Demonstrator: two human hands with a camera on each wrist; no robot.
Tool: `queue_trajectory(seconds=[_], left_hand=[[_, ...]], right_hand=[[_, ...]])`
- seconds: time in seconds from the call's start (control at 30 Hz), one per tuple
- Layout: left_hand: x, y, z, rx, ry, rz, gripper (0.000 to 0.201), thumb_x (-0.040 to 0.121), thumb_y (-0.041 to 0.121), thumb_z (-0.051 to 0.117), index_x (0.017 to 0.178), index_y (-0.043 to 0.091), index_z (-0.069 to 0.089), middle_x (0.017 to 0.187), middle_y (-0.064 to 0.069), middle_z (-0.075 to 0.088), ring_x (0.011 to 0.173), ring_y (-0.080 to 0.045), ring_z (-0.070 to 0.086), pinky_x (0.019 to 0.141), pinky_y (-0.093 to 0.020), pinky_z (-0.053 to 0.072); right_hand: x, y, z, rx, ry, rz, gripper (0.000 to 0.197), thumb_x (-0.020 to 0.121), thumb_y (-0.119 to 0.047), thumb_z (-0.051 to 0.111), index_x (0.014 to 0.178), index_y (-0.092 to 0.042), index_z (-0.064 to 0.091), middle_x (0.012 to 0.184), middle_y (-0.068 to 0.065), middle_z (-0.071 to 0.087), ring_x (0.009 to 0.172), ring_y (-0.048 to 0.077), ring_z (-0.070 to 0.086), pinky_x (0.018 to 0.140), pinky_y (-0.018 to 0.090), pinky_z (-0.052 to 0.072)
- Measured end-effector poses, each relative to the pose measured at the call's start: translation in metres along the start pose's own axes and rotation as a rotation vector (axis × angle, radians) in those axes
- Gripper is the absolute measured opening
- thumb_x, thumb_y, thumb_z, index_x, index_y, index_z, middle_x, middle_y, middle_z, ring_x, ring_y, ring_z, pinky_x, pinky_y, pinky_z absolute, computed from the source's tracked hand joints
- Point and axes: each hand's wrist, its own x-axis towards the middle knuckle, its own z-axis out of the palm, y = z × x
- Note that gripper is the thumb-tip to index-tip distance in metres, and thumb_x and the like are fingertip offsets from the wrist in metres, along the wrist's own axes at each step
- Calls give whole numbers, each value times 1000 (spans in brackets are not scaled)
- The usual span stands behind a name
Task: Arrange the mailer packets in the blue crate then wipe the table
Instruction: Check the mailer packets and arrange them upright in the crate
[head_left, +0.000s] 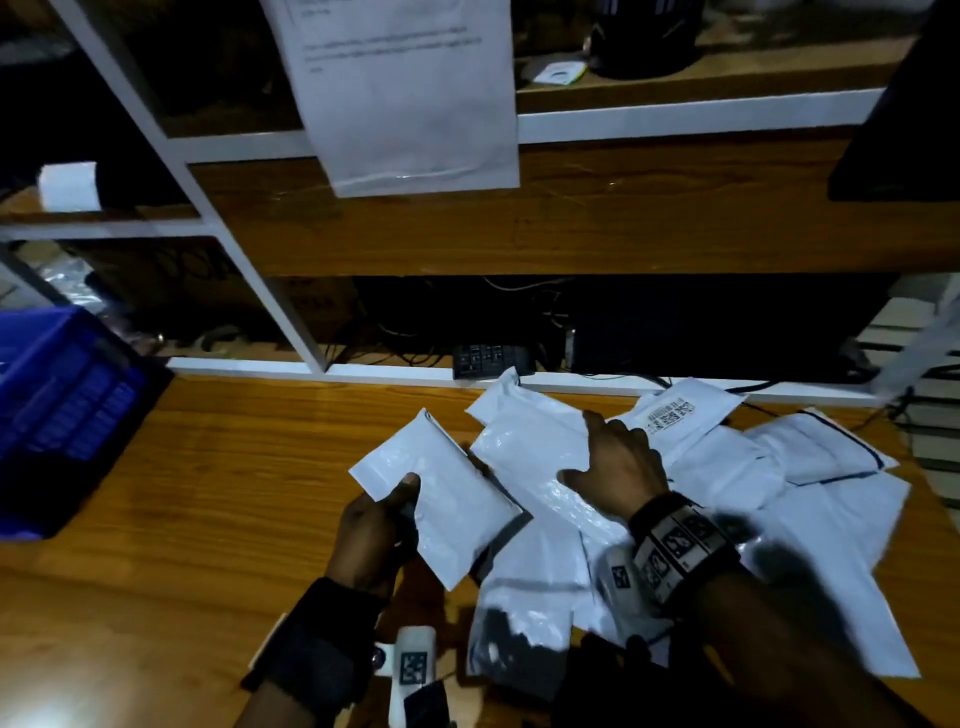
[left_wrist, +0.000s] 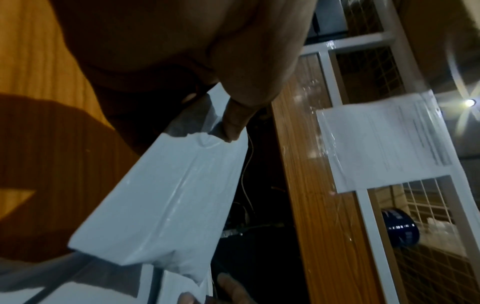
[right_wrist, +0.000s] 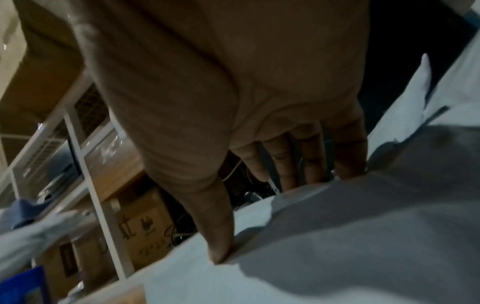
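My left hand pinches a white mailer packet by its near corner, thumb on top, and holds it tilted above the wooden table. In the left wrist view the thumb presses on that packet. My right hand lies on another white packet at the left end of a pile of several white packets, fingers spread and fairly straight. The right wrist view shows the fingertips and thumb touching this packet. The blue crate stands at the table's far left.
A white-framed wooden shelf rises behind the table, with a paper sheet hanging from it. A power strip and cables lie under the shelf. A dark-filled packet lies near the front edge. Bare wood spans between crate and pile.
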Motion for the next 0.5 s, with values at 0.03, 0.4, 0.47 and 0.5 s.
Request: queue_trajectory(seconds=[0.03,0.4,0.47,0.5], left_hand=[[-3,-1,-5,3,8,-11,25,97,19,69,77,8,58,52,0,41,46,-15,31,55,-30,23],[-23,-7,-48,-248,-182,-32,29,101,21,59,116,-3,69,107,-15,77,76,-20,75,55,-25,54],[-24,-4,-56,-278,-229,11,34,101,18,57,130,0,64,121,-14,74,100,-26,75,71,-30,59],[-24,-3,-64,-271,-240,48,37,100,18,59,134,4,63,128,-14,72,113,-30,71,82,-36,58]], right_hand=[[2,-1,5,-52,-23,14,93,84,-58,72,156,-19,28,137,11,55,127,38,48,98,47,48],[-47,-61,-7,832,-84,-199,31,100,-39,64,128,-25,67,122,-12,72,116,8,66,99,30,50],[-70,-100,-9,961,-177,-168,32,100,-50,58,124,-30,66,127,-25,64,118,-6,59,109,20,42],[-83,-122,-12,994,-215,-175,21,102,-46,55,118,-35,65,121,-31,60,112,-14,57,104,10,39]])
